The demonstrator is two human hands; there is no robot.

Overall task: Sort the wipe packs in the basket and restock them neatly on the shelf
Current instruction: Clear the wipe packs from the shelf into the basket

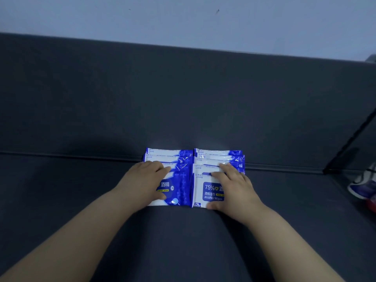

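Note:
Two stacks of blue-and-white alcohol wipe packs lie side by side on a dark grey surface, pushed against its back panel. My left hand (145, 180) rests flat on the left stack (181, 180), fingers straight, thumb at the front edge. My right hand (232, 186) lies flat on the right stack (209, 192), fingers spread forward and thumb along the near edge. Each stack has several packs, fanned slightly toward the back. No basket is in view.
The dark grey shelf surface (81, 200) spreads wide to both sides, with a tall back panel (183, 98) behind. A black frame bar (350, 135) slants at the right. Beyond it lie a blue-white item (364, 184) and something red (373, 202).

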